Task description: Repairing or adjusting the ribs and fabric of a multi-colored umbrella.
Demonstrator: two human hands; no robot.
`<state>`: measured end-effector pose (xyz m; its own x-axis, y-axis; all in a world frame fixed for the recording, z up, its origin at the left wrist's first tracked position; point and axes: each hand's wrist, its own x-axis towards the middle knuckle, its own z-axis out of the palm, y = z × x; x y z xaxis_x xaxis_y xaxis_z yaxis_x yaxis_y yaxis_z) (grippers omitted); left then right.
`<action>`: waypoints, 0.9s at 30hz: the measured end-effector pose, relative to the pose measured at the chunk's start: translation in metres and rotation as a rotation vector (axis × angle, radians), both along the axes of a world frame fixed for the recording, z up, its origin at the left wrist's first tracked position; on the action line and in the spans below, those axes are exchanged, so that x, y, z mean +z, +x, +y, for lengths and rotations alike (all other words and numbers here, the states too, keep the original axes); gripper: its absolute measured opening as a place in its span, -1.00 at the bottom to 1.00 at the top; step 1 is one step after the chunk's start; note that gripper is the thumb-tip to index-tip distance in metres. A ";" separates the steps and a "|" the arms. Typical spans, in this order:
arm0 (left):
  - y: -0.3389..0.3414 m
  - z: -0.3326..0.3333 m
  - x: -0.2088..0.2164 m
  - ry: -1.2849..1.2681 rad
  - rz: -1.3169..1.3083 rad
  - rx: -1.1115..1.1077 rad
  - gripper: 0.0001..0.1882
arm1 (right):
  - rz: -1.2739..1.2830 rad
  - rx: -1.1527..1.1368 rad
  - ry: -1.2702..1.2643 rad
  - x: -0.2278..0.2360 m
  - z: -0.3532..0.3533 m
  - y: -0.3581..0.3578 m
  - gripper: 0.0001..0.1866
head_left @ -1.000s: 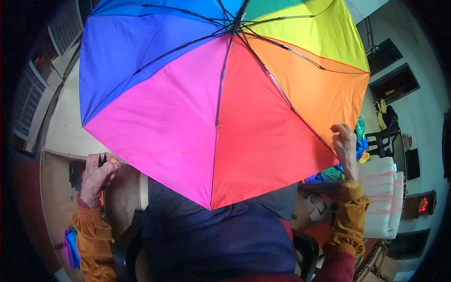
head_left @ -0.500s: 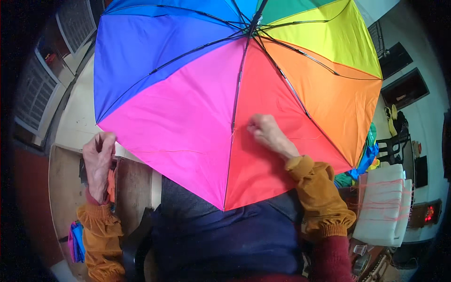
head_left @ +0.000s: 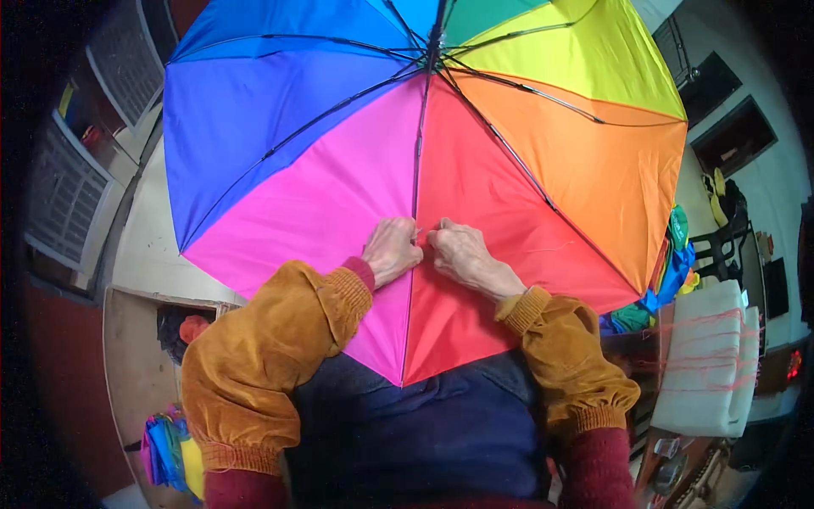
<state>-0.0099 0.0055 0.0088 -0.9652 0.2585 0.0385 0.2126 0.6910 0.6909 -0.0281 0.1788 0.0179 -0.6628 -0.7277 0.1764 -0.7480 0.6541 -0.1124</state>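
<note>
An opened rainbow-coloured umbrella [head_left: 543, 153] lies with its inside facing me, its black ribs meeting at the hub [head_left: 432, 55]. My left hand [head_left: 393, 249] is closed in a pinch at the rib [head_left: 418, 161] between the pink and red panels. Close beside it, over the red panel, my right hand [head_left: 466, 257] is closed too, thumb and fingertips together. Something tiny shows between the two hands, too small to name, and my fingers cover that spot of the rib. A thin light thread [head_left: 551, 248] lies across the red panel.
White foam blocks [head_left: 699, 365] strung with red threads stand at the right. Colourful folded fabric [head_left: 670, 284] is heaped behind them. At the left is an open wooden compartment [head_left: 136, 356], with more bright fabric [head_left: 170, 445] below. A pale tabletop [head_left: 148, 242] extends under the umbrella.
My left hand has come from the umbrella's left edge to the middle rib. My right hand has lowered slightly to meet it, and the umbrella has shifted a little left in view.
</note>
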 end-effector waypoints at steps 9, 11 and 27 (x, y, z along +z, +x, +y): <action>0.000 -0.007 -0.004 0.299 -0.274 0.040 -0.91 | -1.165 -0.388 -0.800 0.055 0.002 0.004 -0.90; 0.001 -0.008 -0.006 0.365 -0.294 0.053 -0.93 | -1.244 -0.371 -0.963 0.055 0.003 0.003 -0.90; 0.013 -0.013 0.042 0.867 -0.772 0.064 -0.91 | -1.330 -0.366 -1.114 0.061 0.007 0.001 -0.90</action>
<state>0.0029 -0.0073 0.0512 -0.8194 0.3839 -0.4257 -0.4897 -0.0828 0.8679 -0.0269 0.1858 0.0788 -0.8421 -0.4452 -0.3045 0.3637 -0.0518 -0.9301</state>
